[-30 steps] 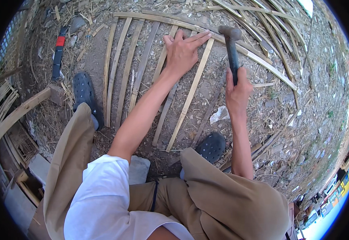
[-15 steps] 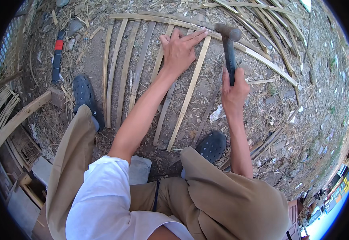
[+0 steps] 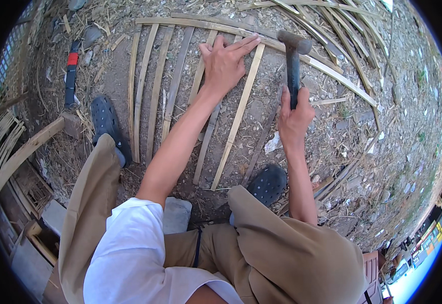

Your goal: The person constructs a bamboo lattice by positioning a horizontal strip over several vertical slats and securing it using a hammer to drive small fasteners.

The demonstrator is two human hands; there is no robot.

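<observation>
A long curved wooden strip (image 3: 188,22) arcs across the far side of the ground, with several straight slats running from it toward me. At this strip, my left hand (image 3: 224,66) has two digits pressed together at their tips, above the far end of a pale slat (image 3: 239,114); its other fingers are bent. Whatever lies between the tips is too small to make out. To its right, my right hand (image 3: 296,115) is closed round the dark handle of a hammer (image 3: 293,66). The rusty hammer head is over the curved strip, apart from my left fingers.
A pile of loose wooden strips (image 3: 352,45) lies at the far right. At the left are a dark tool with a red band (image 3: 72,73) and a thick wooden beam (image 3: 25,152). My clogs (image 3: 267,185) stand near the slats, with a grey block (image 3: 177,215) between my legs.
The hammer and my right hand have shifted very slightly; the hammer stays raised over the strip. My left hand keeps its place on the strip. The whole view has moved a little.
</observation>
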